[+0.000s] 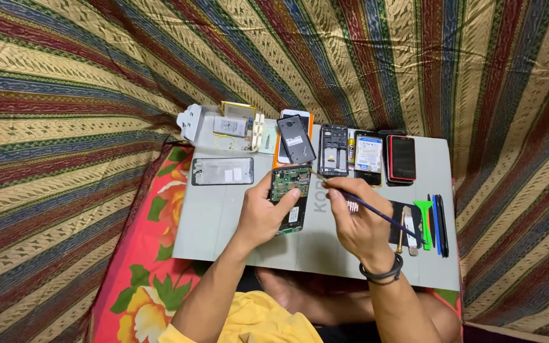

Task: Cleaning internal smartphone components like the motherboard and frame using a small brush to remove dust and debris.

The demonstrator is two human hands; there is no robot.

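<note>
My left hand [263, 213] grips an opened phone [291, 184] with its green circuit board showing, held just above the grey board [217, 222]. My right hand [356, 222] holds a thin dark-handled brush [376, 213] like a pen. The brush tip points at the phone's upper right corner. A black band circles my right wrist.
On the grey board lie a detached phone screen [222, 171], a dark back cover [296, 139], a bare phone frame [333, 150], two more phones [401, 159], a white adapter [190, 122] and several pry tools [432, 221]. Striped cloth surrounds everything; floral red fabric lies at left.
</note>
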